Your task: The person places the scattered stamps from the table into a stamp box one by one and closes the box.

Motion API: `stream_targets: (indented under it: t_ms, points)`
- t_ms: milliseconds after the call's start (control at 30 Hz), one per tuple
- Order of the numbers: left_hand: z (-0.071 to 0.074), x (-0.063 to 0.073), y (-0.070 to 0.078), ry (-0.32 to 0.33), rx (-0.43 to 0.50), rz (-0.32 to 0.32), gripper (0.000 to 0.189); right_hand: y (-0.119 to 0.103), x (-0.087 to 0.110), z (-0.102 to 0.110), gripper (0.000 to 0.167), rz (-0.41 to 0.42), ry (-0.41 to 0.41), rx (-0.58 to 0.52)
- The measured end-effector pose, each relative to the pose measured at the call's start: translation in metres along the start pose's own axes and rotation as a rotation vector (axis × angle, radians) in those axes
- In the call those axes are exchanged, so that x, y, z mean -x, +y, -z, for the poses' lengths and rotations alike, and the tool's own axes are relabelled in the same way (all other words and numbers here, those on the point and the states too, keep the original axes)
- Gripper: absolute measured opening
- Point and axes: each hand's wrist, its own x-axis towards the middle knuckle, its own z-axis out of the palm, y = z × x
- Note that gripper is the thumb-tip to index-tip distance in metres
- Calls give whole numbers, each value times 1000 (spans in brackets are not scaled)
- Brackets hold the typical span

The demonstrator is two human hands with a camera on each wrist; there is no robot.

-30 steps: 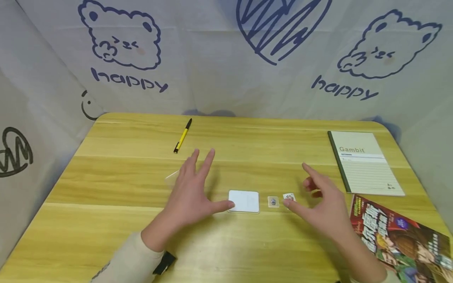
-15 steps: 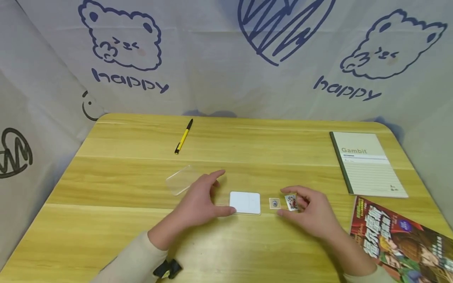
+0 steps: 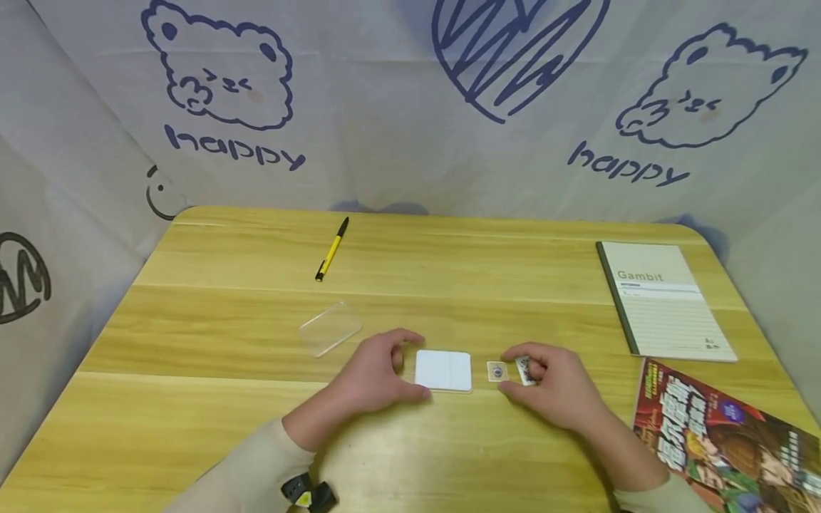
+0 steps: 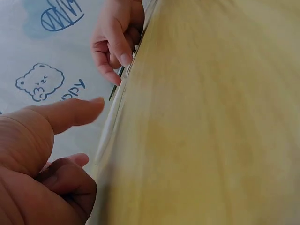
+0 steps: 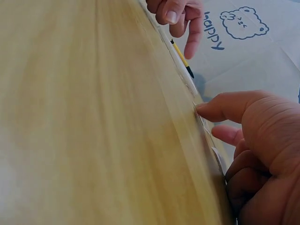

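On the table lies a white rectangular card-like piece (image 3: 443,370) with a thin clear border. My left hand (image 3: 375,374) is at its left side, thumb tip by the near left corner and index finger reaching beyond the far left corner. To the right is a small square piece (image 3: 497,371) with a light border and a dark round print. My right hand (image 3: 554,385) reaches toward it, thumb and index fingertips spread at its right corners. A small printed picture piece (image 3: 527,371) lies beneath that hand, partly covered. In the right wrist view, the right thumb (image 5: 225,107) is close to the tabletop.
A clear rectangular plate (image 3: 330,329) lies left of the left hand. Farther back is a yellow and black pen (image 3: 332,249). A notebook (image 3: 667,299) and a colourful magazine (image 3: 725,434) are at the right. White cloth (image 3: 410,164) hangs behind the table.
Both hands have come down toward the table and their spread fingers have drawn in. The right hand has moved left toward the square piece. The clear plate now shows fully.
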Motion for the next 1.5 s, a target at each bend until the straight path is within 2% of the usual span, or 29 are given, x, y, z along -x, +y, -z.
stream_targets:
  t_ms: [300,700,1200,1500]
  points:
    - [-4,-3,-8,-4,10,-5,63,-1,-2,0,25,7,-17,41]
    - [-5,-4,-10,11,21,-5,62,-5,-2,0,22,21,-19,10]
    - [-6,-2,-10,13,32,13,61,3,0,-6,28,194,63,-41]
    - [-6,-2,-10,12,42,24,60,2,1,-5,21,193,47,-82]
